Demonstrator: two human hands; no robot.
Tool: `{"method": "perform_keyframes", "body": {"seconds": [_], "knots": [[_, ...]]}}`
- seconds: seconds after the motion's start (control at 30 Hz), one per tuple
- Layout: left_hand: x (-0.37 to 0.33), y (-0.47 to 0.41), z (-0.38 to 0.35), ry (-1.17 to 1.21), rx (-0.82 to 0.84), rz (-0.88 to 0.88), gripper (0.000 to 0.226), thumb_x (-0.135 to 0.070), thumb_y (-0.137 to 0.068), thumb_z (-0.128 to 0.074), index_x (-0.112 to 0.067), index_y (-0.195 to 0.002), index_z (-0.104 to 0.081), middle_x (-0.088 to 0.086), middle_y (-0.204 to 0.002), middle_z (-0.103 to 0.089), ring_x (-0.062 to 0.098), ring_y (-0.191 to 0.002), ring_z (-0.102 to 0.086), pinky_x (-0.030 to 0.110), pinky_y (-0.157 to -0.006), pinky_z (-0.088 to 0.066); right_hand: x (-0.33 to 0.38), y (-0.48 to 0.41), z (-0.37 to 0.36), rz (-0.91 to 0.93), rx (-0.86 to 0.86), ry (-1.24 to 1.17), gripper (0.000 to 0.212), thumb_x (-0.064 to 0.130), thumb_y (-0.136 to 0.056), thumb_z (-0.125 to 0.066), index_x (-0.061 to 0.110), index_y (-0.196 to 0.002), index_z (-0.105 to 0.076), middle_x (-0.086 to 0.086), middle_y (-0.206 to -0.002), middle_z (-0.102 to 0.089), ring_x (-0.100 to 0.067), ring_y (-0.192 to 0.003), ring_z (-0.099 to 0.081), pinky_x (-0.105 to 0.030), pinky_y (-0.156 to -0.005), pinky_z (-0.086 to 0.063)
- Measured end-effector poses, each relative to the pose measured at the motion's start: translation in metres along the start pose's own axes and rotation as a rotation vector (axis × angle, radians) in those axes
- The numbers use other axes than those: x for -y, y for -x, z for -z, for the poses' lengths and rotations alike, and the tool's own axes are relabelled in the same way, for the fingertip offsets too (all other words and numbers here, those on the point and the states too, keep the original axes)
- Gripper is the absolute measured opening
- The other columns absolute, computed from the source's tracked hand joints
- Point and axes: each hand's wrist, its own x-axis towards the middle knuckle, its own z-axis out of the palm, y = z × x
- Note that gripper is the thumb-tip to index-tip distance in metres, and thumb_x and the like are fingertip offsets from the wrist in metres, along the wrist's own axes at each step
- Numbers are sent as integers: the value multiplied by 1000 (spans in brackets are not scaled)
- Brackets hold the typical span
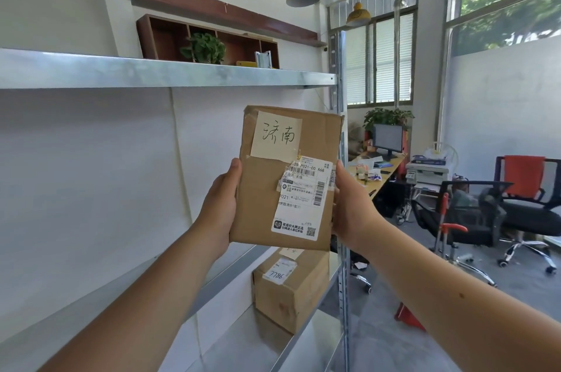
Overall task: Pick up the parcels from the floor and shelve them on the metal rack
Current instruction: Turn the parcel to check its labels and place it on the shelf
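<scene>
Head view: 2 hands grip 1 parcel (pixel 282 180); 1 box (pixel 291 289) shelved.

Fingers of the left hand (pixel 220 204) and right hand (pixel 349 207) lie hidden behind the flat brown cardboard parcel (pixel 264 189); only thumbs show. The parcel covers part of the squat brown cardboard box (pixel 291 292) at a lower shelf's right end on the grey metal rack (pixel 151 74), cut off left and below. The white shipping label's (pixel 300 207) fine print is unreadable

"济南" on the tan note (pixel 276 135) of the held parcel (pixel 261 204); "P021-00 A68" on its white label (pixel 300 204); "7786" on the sticker (pixel 279 273) of the shelf box (pixel 291 302).
</scene>
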Motion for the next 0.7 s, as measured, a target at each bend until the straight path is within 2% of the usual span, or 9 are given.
{"method": "perform_keyframes", "body": {"seconds": [0.1,0.17,0.23,0.3,0.4,0.47,0.57,0.7], "knots": [[5,-13,1,27,42,-3,80,-84,-82,-62,-28,-139,-70,3,-128,-81,29,-115,-80,57,-101,-62,-4,-10,3,-5,-31,-8,58,77,-93,-53,30,-107,-84,-5,-113,-83,-35,-119,-72,-58,-103,-54],[9,-25,1,61,44,3,78,-69,-80,-72,-19,-140,-67,6,-127,-81,30,-113,-80,53,-96,-64,-6,-17,6,-14,-51,-24,55,77,-92,-54,33,-97,-86,-4,-108,-84,-35,-117,-72,-60,-107,-51],[12,-34,0,80,35,-2,73,-55,-78,-74,-14,-137,-65,8,-122,-82,29,-106,-80,47,-88,-64,-6,-23,8,-22,-64,-33,53,77,-93,-53,34,-99,-85,-1,-104,-85,-33,-114,-72,-61,-108,-50],[14,-41,-3,73,46,-5,69,-47,-76,-76,-13,-134,-65,10,-122,-82,27,-101,-79,44,-86,-64,-5,-27,10,-29,-81,-45,52,76,-94,-53,33,-106,-80,0,-104,-85,-32,-112,-72,-61,-106,-51],[17,-51,-10,70,70,-13,56,-37,-73,-75,-16,-125,-65,10,-123,-81,25,-96,-78,41,-81,-62,-6,-37,17,-28,-97,-69,52,74,-95,-51,32,-106,-80,0,-100,-85,-31,-110,-72,-61,-105,-51],[20,-57,-14,83,79,-23,52,-27,-70,-71,-20,-121,-65,8,-121,-78,25,-97,-75,38,-77,-59,-7,-46,25,-33,-95,-85,51,73,-97,-50,35,-95,-83,3,-96,-85,-30,-111,-71,-61,-106,-50],[24,-68,-22,81,80,-30,57,-20,-66,-67,-20,-123,-65,6,-116,-77,25,-96,-73,36,-72,-56,-8,-60,37,-43,-66,-75,55,72,-98,-47,39,-78,-87,5,-96,-85,-29,-113,-71,-58,-102,-53],[26,-83,-35,61,36,-28,62,-18,-65,-67,-18,-127,-64,8,-118,-77,27,-97,-73,37,-76,-57,-4,-79,47,-48,-65,-108,50,72,-96,-53,35,-91,-86,0,-106,-84,-30,-111,-71,-59,-101,-53]]}}
